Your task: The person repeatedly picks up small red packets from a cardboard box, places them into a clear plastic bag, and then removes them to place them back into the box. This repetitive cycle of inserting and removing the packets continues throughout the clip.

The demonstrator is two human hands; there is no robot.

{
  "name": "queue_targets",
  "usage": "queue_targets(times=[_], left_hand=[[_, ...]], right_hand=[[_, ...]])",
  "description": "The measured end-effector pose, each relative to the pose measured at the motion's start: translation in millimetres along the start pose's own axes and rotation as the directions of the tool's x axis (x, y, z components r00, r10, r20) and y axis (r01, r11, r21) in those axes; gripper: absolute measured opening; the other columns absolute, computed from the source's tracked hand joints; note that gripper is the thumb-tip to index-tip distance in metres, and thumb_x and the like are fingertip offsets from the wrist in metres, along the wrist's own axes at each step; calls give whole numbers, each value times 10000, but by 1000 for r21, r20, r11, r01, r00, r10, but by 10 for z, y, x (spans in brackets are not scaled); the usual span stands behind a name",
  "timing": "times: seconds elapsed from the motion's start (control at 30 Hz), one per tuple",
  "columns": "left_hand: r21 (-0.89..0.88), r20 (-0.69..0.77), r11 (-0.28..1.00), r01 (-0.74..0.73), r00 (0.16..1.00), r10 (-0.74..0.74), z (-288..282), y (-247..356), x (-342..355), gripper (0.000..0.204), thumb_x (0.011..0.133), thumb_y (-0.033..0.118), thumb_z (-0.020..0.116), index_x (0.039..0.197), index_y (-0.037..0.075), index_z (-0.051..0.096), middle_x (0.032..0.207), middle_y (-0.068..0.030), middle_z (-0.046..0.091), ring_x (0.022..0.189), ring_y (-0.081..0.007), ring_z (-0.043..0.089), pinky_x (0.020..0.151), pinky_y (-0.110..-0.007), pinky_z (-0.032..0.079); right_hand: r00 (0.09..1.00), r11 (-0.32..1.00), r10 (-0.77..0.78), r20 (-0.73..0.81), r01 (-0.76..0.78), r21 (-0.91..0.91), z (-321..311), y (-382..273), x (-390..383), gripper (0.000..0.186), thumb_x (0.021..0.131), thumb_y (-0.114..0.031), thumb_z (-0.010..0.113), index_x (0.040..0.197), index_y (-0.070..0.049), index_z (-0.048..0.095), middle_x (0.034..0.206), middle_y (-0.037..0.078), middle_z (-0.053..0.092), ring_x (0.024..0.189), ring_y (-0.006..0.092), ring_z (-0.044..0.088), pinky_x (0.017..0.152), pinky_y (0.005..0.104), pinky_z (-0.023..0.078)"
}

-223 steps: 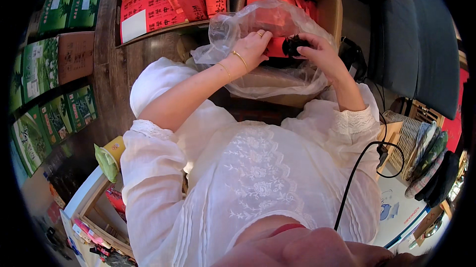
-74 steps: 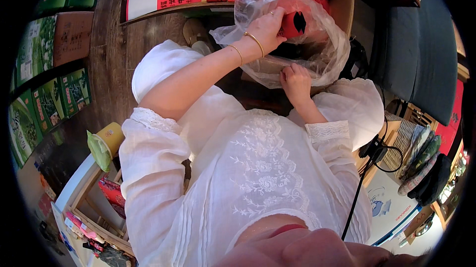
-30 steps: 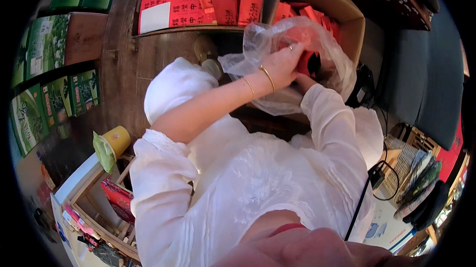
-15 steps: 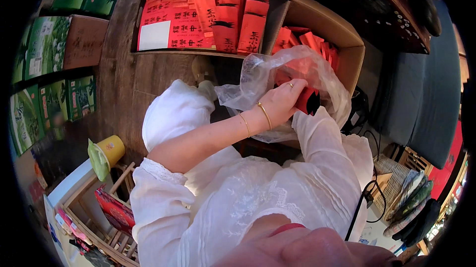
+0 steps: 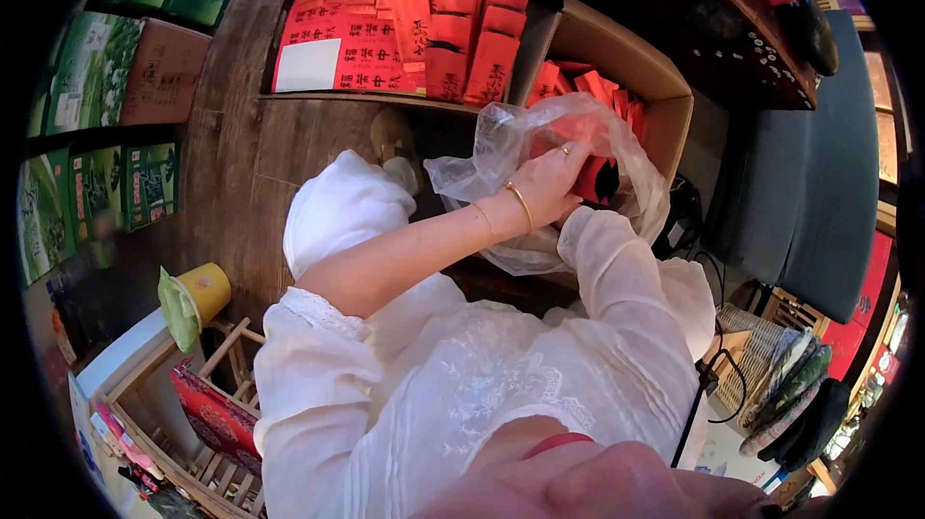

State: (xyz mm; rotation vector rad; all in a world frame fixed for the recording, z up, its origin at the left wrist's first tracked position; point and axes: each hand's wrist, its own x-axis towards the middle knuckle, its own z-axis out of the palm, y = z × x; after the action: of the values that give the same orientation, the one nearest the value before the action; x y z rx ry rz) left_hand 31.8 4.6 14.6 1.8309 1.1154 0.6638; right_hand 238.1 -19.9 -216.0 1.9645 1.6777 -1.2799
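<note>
My left hand [image 5: 547,184], a ring on one finger and gold bangles on the wrist, reaches from the left into the mouth of a clear plastic bag [image 5: 496,138]. Its fingers are bent together at a red packet [image 5: 599,175] with a black pattern. Only a little of my right hand [image 5: 572,207] shows, below the left one at the end of its white sleeve [image 5: 612,241]; its fingers are hidden. The crumpled bag spreads around both hands, in front of a cardboard box [image 5: 670,119] holding several red packets [image 5: 597,85].
Rows of red packets [image 5: 491,66] fill a shallow box at the far middle. Green cartons [image 5: 149,182] stand at the left. A yellow bin [image 5: 205,290] with a green liner sits by a wooden chair [image 5: 145,379]. A dark grey bench [image 5: 838,162] is at the right.
My left hand has shifted slightly left and down, at the bag's mouth. A bit of the right hand now shows beneath it. The whole view has tilted a little.
</note>
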Motion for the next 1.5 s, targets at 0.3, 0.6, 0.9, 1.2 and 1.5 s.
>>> queue_targets(times=[0.3,0.6,0.9,1.2,1.5], left_hand=[[-30,-42,999,-41,998,40,-107,119,8,505,705,94,704,1117,56,413,966,-198,594,932,-391,583,752,-460,492],[-36,-50,999,-19,999,18,-56,44,5,559,676,91,731,1146,53,431,970,-209,593,942,-403,575,797,-463,476],[11,-109,995,-95,989,96,-54,24,-2,556,676,101,746,1140,67,441,1023,-212,580,962,-418,560,799,-455,472],[67,-66,987,-145,987,150,-70,-65,-72,537,701,145,758,1142,88,458,1060,-157,585,995,-368,564,822,-416,468],[204,94,970,-134,989,116,63,-247,-130,527,702,130,747,1143,90,461,1068,-156,586,990,-363,572,804,-426,477]], right_hand=[[1000,999,21,21,-20,-44,30,50,-2,308,684,-63,730,975,-7,646,722,110,644,615,180,632,567,316,518],[1000,999,5,6,-5,-36,109,51,-14,333,678,-66,748,989,-10,643,732,107,646,620,175,631,571,312,520],[967,960,-228,-118,243,138,216,-760,-160,360,673,-69,766,1004,-12,639,743,105,647,626,169,630,576,308,522],[963,647,-228,-143,260,717,-982,-670,-1511,292,732,-42,747,984,49,631,807,44,654,685,120,621,603,259,510],[913,588,-231,-337,407,699,-1615,-816,-2298,281,767,-8,708,1035,18,629,898,42,657,777,102,622,702,218,497]])
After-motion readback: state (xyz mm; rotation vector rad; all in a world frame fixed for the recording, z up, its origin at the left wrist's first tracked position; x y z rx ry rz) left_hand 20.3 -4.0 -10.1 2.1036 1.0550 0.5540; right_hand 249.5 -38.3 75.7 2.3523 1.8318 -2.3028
